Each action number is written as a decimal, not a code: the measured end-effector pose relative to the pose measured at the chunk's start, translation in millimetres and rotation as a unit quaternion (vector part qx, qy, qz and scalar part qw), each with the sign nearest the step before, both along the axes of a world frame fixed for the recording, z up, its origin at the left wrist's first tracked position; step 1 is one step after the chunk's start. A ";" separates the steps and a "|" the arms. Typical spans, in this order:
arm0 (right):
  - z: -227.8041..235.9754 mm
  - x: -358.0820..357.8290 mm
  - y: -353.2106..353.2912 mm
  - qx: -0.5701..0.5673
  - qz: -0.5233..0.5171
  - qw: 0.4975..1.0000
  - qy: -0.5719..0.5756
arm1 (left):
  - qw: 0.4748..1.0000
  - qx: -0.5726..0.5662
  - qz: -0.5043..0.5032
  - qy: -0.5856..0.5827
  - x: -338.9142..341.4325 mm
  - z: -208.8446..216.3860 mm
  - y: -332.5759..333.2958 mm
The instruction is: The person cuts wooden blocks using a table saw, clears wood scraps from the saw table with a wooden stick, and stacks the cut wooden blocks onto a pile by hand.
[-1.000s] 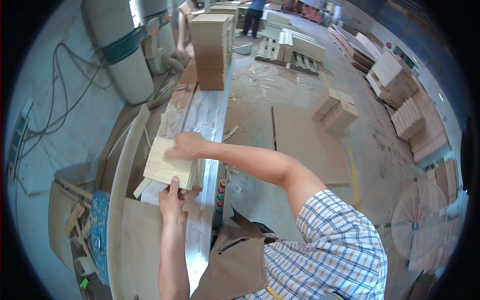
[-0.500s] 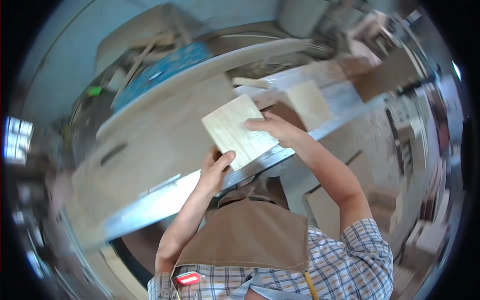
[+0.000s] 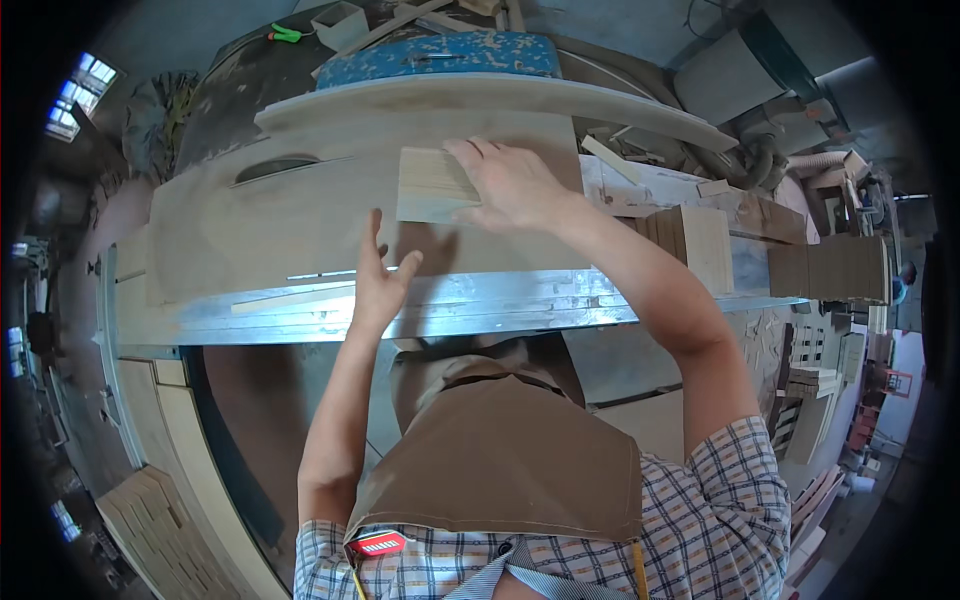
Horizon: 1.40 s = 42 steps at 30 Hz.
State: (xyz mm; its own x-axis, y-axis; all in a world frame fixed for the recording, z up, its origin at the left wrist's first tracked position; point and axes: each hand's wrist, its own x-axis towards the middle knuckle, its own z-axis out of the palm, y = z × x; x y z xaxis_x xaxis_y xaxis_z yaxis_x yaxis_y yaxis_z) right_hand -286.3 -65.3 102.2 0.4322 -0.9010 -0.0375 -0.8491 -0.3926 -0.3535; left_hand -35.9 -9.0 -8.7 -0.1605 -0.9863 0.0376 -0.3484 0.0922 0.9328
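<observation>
A pale, square wooden board is held by my right hand over the brown sheet that covers the bench. The fingers lie at its far edge and the thumb at its near edge. My left hand is off the board, nearer me and to its left, with its fingers apart and nothing in it. A shadow falls on the sheet below the board. Left of the board, a dark curved shape like a saw blade shows at a slit in the sheet.
A long wooden rail runs along the far side, with a chipped blue box behind it. The bench's shiny metal edge is nearest me. To the right stand a stack of pale boards and a brown stack.
My left hand has let go of the board and opened. My right hand has carried the board away from me, over the sheet, and turned it. The view has swung round.
</observation>
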 end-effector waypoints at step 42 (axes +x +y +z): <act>-155.9 9.7 63.4 -0.022 -0.299 0.863 -0.406 | 0.998 0.043 -0.051 0.022 -33.4 -60.6 -39.1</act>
